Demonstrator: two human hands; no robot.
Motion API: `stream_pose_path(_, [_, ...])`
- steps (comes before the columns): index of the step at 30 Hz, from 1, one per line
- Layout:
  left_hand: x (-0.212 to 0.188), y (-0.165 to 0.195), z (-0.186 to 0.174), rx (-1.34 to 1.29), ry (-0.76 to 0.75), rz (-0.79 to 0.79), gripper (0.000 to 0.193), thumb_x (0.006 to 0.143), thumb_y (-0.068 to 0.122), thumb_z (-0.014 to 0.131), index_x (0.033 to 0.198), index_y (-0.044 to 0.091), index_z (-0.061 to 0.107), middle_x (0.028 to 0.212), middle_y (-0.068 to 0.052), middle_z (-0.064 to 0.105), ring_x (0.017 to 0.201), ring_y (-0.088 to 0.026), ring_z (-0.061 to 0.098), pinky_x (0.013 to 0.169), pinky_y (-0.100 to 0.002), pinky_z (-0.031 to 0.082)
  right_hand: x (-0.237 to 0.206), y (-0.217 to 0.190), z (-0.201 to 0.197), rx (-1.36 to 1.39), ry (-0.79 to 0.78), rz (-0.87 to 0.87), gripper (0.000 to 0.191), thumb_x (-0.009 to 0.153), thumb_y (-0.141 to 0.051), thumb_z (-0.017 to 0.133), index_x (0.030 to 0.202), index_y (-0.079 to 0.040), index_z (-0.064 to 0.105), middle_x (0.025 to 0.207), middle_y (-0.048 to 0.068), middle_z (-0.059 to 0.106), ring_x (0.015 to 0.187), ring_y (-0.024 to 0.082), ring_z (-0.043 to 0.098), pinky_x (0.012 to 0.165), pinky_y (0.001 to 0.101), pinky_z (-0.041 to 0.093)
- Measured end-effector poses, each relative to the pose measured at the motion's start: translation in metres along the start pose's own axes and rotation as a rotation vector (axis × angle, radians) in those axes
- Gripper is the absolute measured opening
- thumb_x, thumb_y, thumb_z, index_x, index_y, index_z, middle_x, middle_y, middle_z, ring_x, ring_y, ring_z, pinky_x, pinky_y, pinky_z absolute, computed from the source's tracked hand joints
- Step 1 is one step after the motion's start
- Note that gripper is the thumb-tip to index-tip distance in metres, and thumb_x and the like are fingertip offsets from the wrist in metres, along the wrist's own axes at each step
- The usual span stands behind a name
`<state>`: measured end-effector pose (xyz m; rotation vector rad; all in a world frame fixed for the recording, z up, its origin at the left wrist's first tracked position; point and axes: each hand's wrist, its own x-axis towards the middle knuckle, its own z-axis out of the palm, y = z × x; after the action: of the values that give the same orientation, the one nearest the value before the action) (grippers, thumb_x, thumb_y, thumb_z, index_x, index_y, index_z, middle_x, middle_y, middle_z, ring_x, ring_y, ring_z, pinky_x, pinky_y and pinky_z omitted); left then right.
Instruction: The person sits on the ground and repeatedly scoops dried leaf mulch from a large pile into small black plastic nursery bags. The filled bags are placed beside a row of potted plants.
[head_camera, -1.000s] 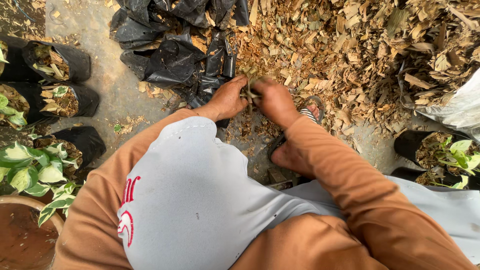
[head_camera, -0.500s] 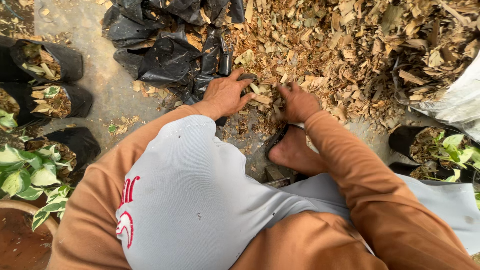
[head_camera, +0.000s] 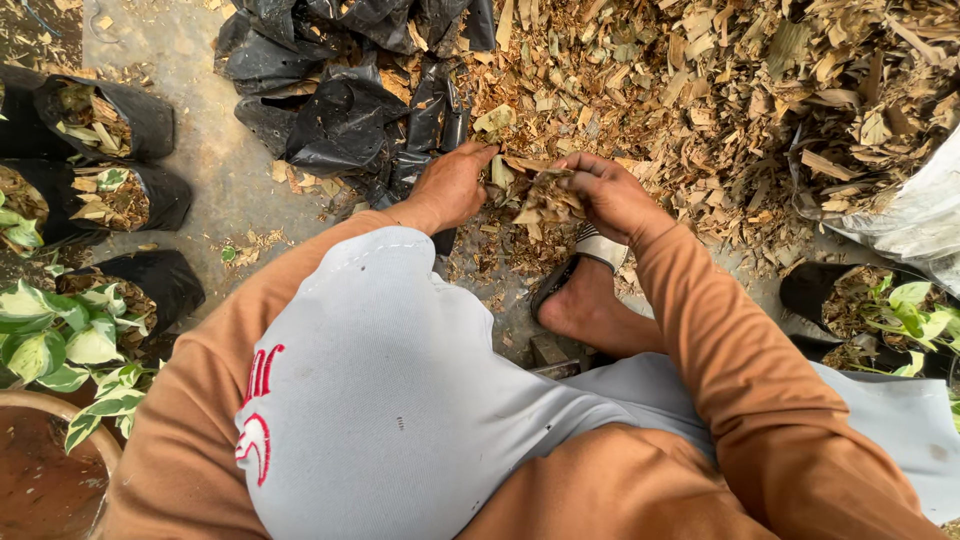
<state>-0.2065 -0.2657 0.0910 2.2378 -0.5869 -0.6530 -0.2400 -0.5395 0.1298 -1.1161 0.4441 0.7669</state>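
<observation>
Your right hand (head_camera: 612, 196) is curled loosely around a clump of dry, flaky tan wood chips (head_camera: 545, 200), held just above the heap of the same splintery chips (head_camera: 700, 90). Your left hand (head_camera: 452, 187) lies half open, palm down, fingertips on the chips, beside crumpled glossy black plastic bags (head_camera: 340, 120).

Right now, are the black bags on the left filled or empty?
Filled. The upright black grow bags show leaf chips at their open tops; the black bags by the left hand lie flat.
</observation>
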Motion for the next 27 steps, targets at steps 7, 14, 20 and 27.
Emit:
stream_pose_path(7, [0.0, 0.001, -0.004, -0.068, -0.042, -0.092, 0.072, 0.08, 0.001, 0.073, 0.147, 0.002, 0.049, 0.152, -0.016, 0.05, 0.137, -0.034, 0.052, 0.116, -0.039, 0.041, -0.016, -0.017, 0.059, -0.835, 0.217, -0.267, 0.044, 0.097, -0.012, 0.063, 0.141, -0.011, 0.057, 0.139, 0.008, 0.063, 0.12, 0.02, 0.067, 0.101, 0.042, 0.062])
stream_pose_path(14, [-0.001, -0.003, 0.009, -0.057, -0.017, -0.054, 0.071, 0.081, -0.007, 0.066, 0.149, -0.001, 0.047, 0.154, -0.019, 0.047, 0.138, -0.035, 0.05, 0.119, -0.04, 0.038, 0.023, 0.018, 0.099, -2.085, -0.131, -0.087, 0.083, 0.086, -0.037, 0.07, 0.159, -0.015, 0.036, 0.155, 0.015, 0.046, 0.145, 0.029, 0.039, 0.125, 0.0546, 0.001])
stream_pose_path(20, [-0.006, 0.0, -0.002, -0.072, 0.077, -0.074, 0.048, 0.093, -0.001, 0.057, 0.141, -0.002, 0.057, 0.143, -0.019, 0.057, 0.128, -0.037, 0.058, 0.112, -0.042, 0.045, 0.016, 0.026, 0.083, -2.023, -0.137, -0.2, 0.067, 0.091, -0.041, 0.071, 0.147, -0.011, 0.051, 0.142, 0.013, 0.057, 0.143, 0.027, 0.046, 0.13, 0.0562, 0.005])
stream_pose_path(27, [0.0, -0.005, -0.002, -0.062, 0.112, 0.015, 0.05, 0.086, -0.006, 0.053, 0.135, -0.001, 0.063, 0.138, -0.017, 0.064, 0.124, -0.037, 0.062, 0.109, -0.044, 0.047, -0.009, 0.023, 0.07, -1.824, 0.063, -0.731, 0.054, 0.097, -0.034, 0.075, 0.143, -0.01, 0.059, 0.146, 0.012, 0.057, 0.141, 0.03, 0.053, 0.135, 0.0469, 0.02])
